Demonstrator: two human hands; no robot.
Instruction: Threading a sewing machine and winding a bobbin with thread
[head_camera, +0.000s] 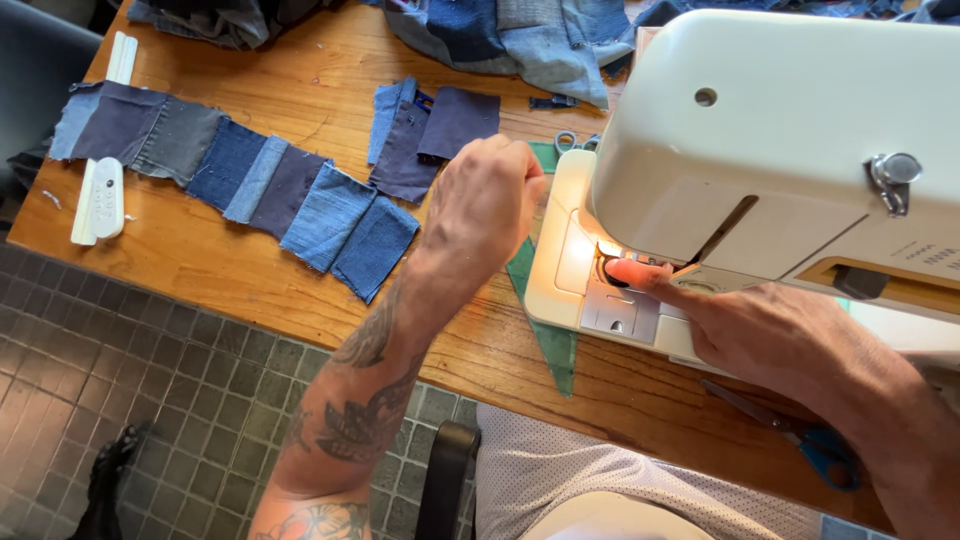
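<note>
A cream sewing machine (790, 130) stands on the wooden table (220, 270) at the right, its lamp lit over the needle plate (620, 305). My right hand (760, 325) reaches in from the right and its forefinger tip presses at the needle area under the lamp. My left hand (485, 205) hovers closed in a fist just left of the machine; whether it pinches a thread I cannot tell. A green cutting mat (550, 340) pokes out from under the machine.
A pieced strip of denim patches (250, 180) lies across the left of the table, with loose patches (430, 135) behind it and a denim pile (520, 35) at the back. A white remote (104, 198), small snips (568, 142) and blue-handled scissors (815, 440) are nearby.
</note>
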